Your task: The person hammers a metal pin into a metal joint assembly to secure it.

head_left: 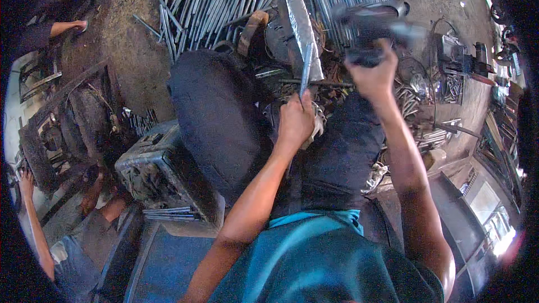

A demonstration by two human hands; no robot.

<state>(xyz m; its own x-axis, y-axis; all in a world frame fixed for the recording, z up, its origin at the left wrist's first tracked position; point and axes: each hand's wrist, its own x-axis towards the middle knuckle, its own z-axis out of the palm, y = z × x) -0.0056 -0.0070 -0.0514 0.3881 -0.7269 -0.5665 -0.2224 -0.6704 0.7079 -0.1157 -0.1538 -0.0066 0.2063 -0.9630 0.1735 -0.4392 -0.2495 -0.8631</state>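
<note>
My left hand (296,119) is closed round the lower end of a thin metal rod (306,67), which points away from me. The rod's upper part overlaps the near end of a long, shiny metal bar (296,14) that slopes away between my knees. To the right, my right hand (375,76) is wrapped round a dark, bulky power tool (368,25). Motion blurs this tool, so its exact kind is unclear. It is held up over a bundle of metal rods (331,0), apart from the rod in my left hand.
A large pile of metal rods (216,0) lies on the ground ahead. Left of my leg stands a grimy box (151,157). Another person's arm (36,224) shows at lower left, and someone's feet at upper left. A cable and small machine (452,50) sit at right.
</note>
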